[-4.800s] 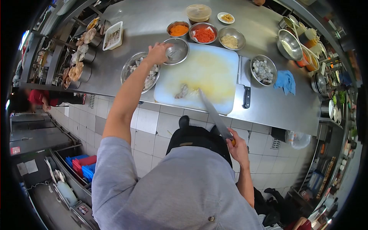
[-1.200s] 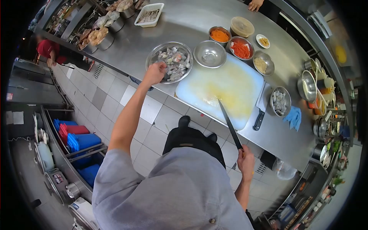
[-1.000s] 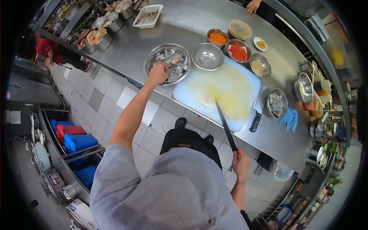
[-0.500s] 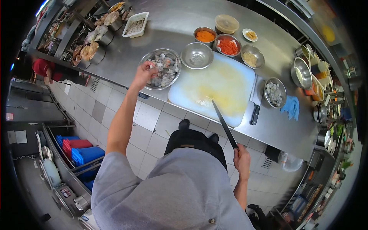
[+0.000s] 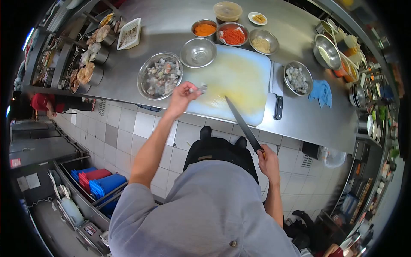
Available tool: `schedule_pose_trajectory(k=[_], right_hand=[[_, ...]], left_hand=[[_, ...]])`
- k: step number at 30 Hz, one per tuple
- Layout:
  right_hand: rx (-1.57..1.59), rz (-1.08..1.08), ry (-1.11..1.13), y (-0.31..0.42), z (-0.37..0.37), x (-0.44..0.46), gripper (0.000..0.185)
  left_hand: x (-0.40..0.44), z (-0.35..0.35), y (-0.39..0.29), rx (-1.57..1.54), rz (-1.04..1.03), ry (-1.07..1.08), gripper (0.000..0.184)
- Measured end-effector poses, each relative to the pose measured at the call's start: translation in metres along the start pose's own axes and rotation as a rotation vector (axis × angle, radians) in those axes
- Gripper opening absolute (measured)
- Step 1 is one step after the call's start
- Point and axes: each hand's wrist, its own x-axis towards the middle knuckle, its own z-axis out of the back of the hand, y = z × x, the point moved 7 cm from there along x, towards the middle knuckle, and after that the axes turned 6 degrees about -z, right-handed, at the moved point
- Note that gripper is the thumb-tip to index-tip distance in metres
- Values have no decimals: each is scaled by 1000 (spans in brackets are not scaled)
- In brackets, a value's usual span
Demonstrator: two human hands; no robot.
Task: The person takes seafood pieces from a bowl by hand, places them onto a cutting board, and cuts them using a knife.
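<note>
My left hand [image 5: 185, 95] is closed in a pinch on a grey raw shrimp [image 5: 202, 88], held over the left side of the stained white cutting board [image 5: 250, 68]. Just left of that hand stands a steel bowl of raw shrimp [image 5: 162, 76]. In my right hand [image 5: 268, 160], at the counter's front edge, is the handle of a long knife [image 5: 242, 122]. Its blade points up and left, the tip over the board's lower middle. A small steel bowl [image 5: 198, 53] rests at the board's upper left corner.
Right of the board lie a cleaver [image 5: 278, 107], another bowl of shrimp [image 5: 297, 79] and a blue cloth [image 5: 321, 92]. Bowls of orange [image 5: 204, 29] and red shreds [image 5: 232, 35] and pale minced food [image 5: 262, 44] line the back. A person in red [image 5: 40, 103] is at far left.
My left hand has come out of the large shrimp bowl with a shrimp and moved right over the board. My right hand still holds the knife over the board.
</note>
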Motion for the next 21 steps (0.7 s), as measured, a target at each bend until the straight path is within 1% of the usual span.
schedule_pose_trajectory(k=[2,5,6,9,12,15,18,21], right_hand=[[65,-47,51,-1,-6,3,23],[190,-52,79,-6,-17,10,31],[240,-49,81,-4,-21,11,35],[310,-118,131,-1,-34,20,46],[354,-30,131,8,-50,33,52],[427,-24,202,5,-75,49,53],[477,-12,208,12,-85,60,53],[454,11,218,16,-91,68,52]], left_hand=[[4,-28,30,78,9,-36,13],[-1,-33,15,633,-207,-209,13],[0,-32,7,693,-293,-224,18],[8,-40,-3,886,-347,-60,21],[11,-52,-7,922,38,115,25],[11,-58,-10,980,-171,79,27],[18,-55,6,908,-55,138,28],[19,-52,10,840,-39,123,24]])
